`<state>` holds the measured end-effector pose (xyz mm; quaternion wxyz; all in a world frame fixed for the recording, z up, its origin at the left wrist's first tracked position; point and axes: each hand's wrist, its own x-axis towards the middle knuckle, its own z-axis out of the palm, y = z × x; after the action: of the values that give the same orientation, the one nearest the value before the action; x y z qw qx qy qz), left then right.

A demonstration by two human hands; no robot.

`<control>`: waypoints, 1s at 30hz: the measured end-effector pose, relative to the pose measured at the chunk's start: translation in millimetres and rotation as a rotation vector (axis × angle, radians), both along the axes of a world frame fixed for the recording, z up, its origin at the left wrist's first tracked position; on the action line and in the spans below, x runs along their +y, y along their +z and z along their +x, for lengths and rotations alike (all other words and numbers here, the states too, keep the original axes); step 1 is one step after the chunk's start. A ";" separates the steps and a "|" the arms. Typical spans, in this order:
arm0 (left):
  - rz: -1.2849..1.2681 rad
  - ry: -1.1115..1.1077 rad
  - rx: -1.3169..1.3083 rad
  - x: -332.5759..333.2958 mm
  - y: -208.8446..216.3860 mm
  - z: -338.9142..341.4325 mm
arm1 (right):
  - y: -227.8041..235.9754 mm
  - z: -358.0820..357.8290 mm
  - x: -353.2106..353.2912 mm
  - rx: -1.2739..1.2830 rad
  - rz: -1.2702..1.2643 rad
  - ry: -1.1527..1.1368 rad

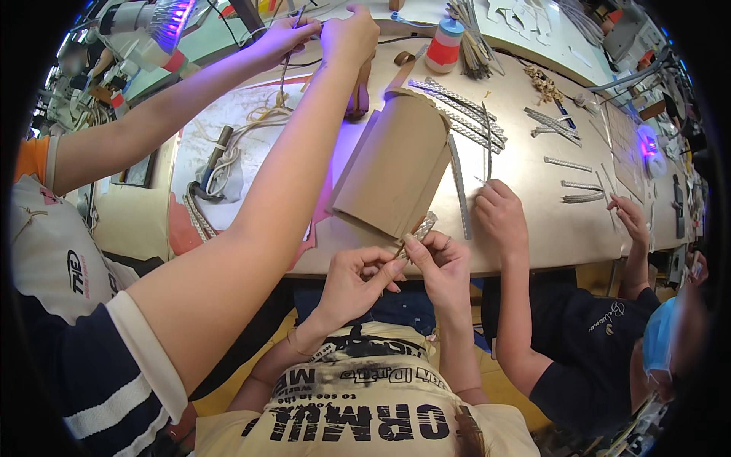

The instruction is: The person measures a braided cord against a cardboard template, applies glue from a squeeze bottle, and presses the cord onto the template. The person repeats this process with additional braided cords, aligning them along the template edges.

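Observation:
Both hands meet at the table's near edge, in front of a curved brown cardboard piece (396,167). My left hand (356,283) is closed, thumb and fingers pinching the lower end of a short braided strap (426,223), pale silver with a brown edge. My right hand (442,266) grips the same strap just above, thumb pressed on it. The strap's upper end sticks out toward the cardboard; its lower end is hidden by my fingers. A long thin grey braided strip (460,186) lies right of the cardboard.
A co-worker's bare arm (297,167) crosses from the left. Another person's hand (502,217) at right holds a thin dark strip (488,145). Beyond lie several braided straps (464,114), a red-and-white bottle (445,47) and a bundle of strips (474,46).

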<state>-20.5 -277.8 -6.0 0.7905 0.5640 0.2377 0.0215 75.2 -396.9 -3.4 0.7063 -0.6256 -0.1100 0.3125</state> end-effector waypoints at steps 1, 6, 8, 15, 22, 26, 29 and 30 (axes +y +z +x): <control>0.013 -0.010 -0.005 -0.1 -0.9 -0.8 | -0.2 -0.8 -0.6 0.004 -0.002 0.001; 0.067 -0.063 -0.015 3.0 -3.8 -6.1 | 3.8 -1.5 3.1 0.008 0.001 -0.105; 0.086 -0.080 -0.016 4.6 -3.7 -7.7 | 6.5 0.6 2.0 0.049 -0.010 -0.187; 0.083 -0.046 0.002 3.4 2.5 -2.3 | -1.7 5.4 7.9 -0.059 -0.012 -0.109; 0.002 0.103 -0.017 -2.7 6.4 -1.4 | -8.5 3.6 6.6 -0.035 0.058 0.009; 0.042 0.255 -0.133 -2.0 2.1 -3.0 | -15.6 0.2 8.0 0.036 0.123 0.121; -0.046 0.334 -0.251 1.8 -0.5 -2.2 | -16.0 -3.1 6.9 0.098 0.220 0.232; -0.071 0.352 -0.268 3.4 -0.9 -2.0 | -14.5 -4.5 3.8 0.142 0.235 0.268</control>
<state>-22.4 -274.4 -6.9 0.8186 0.4776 0.2260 0.2253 70.7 -393.1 -17.9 0.7325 -0.4950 -0.1777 0.4322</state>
